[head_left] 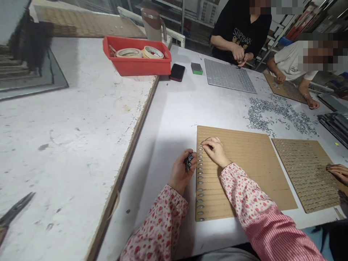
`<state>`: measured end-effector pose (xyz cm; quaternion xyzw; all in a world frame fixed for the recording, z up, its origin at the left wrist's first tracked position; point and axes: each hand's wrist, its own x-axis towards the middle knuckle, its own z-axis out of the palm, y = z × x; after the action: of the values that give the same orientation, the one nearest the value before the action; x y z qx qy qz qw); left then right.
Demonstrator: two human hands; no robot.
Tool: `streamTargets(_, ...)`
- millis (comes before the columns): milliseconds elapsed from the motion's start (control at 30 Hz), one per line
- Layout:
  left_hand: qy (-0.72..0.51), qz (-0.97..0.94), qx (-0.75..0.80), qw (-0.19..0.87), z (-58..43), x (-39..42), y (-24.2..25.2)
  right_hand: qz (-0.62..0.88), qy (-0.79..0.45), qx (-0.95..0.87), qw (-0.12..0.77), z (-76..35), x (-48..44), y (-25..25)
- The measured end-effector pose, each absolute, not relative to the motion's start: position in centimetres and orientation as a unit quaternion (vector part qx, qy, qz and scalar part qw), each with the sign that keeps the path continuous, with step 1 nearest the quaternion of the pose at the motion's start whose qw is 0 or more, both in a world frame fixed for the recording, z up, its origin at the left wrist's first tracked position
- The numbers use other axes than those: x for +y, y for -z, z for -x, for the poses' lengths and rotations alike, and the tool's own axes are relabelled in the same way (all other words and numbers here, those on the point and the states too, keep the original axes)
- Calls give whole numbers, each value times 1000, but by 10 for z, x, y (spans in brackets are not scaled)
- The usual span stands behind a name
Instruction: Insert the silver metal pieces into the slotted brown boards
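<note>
**Small grey metal pieces line the left edge of a brown ridged cardboard sheet**

In the head view, the sheet lies flat on the white, scuffed counter. The left hand, palm up just beside that edge, has its fingers curled around a dark grey handful of metal pieces. The right hand reaches over the sheet, its fingers narrowed at the top of the column; whether they grip a piece I cannot tell. To the right lies a smaller brown cardboard sheet with many rows of pieces. Beyond, loose silvery pieces lie scattered near two co-workers, and a red plastic bin holds cream tape rolls.
</note>
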<state>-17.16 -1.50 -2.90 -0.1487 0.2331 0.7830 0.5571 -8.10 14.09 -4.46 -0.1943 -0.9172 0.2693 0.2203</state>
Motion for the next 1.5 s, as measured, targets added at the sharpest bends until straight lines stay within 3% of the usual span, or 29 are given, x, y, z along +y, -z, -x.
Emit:
streamTargets(800, -775, 170, 273, 543, 174, -17, 25, 211, -285, -927, 127, 90, 149, 43)
streamTargets(1233, -785, 213, 228, 535, 177, -15, 25, 251, -341, -905, 45, 110, 158, 26)
streamTargets(1500, -789, 250, 186, 530, 180, -15, 23, 262, -293, -919, 28, 113, 157, 20)
